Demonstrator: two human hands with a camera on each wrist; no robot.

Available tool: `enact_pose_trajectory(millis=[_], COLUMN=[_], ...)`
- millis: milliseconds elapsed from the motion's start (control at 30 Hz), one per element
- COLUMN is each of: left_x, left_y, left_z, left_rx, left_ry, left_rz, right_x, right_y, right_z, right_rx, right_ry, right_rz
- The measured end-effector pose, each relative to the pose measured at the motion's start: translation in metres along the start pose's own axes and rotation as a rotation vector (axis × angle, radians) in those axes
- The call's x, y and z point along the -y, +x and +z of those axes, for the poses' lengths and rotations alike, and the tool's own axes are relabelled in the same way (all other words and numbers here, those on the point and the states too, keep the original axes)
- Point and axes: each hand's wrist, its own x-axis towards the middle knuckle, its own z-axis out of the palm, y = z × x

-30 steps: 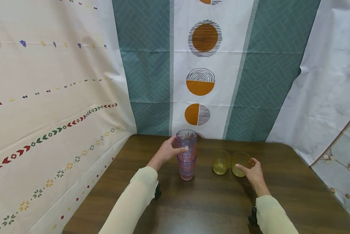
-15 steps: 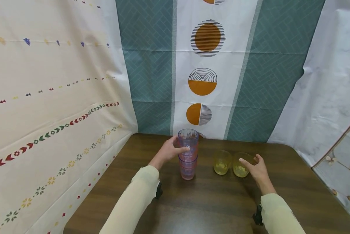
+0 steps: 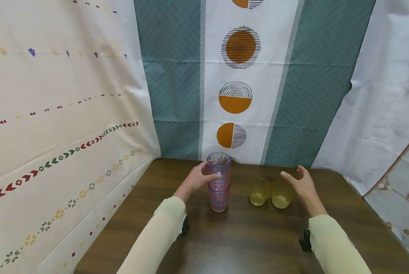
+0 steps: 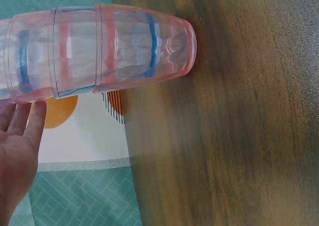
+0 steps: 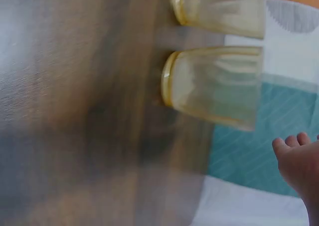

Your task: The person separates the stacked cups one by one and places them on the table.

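Left hand [image 3: 195, 179] grips an upright stack of transparent, tapered, pink-and-blue tumblers [image 3: 219, 191]; right hand [image 3: 304, 184], fingers parted, hovers near a transparent yellow cup [image 3: 281, 196] beside a matching one.

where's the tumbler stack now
In the head view, the tumbler stack stands on the wooden table, left of both yellow glasses, with the left hand gripping its upper part.

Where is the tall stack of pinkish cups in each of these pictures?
Head view: the stack of pinkish cups stands upright just below and right of centre, held by the left hand.
Left wrist view: it appears sideways across the upper left, its top end cut off by the left edge.
Right wrist view: not in it.
Shared landmark: the brown tabletop, visible in all three.
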Motion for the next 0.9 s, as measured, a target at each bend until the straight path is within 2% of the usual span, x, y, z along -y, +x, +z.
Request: enact_pose_trajectory(millis=[167, 400, 600, 900], left_x=[0.005, 0.01, 0.013, 0.01], left_y=[0.0, 0.001, -0.001, -0.004], left_z=[-0.001, 0.001, 0.003, 0.0], left_rx=[0.001, 0.02, 0.027, 0.031], left_ry=[-0.011, -0.019, -0.04, -0.054], left_rz=[-0.013, -0.006, -0.004, 0.009], right_x=[0.021, 0.048, 0.064, 0.09], right_y=[0.003, 0.004, 0.003, -0.002], right_z=[0.006, 0.027, 0.055, 0.099], right_rx=[0.049, 0.105, 0.184, 0.27], right_ry=[-0.011, 0.013, 0.063, 0.104], right_rz=[-0.046, -0.123, -0.192, -0.242])
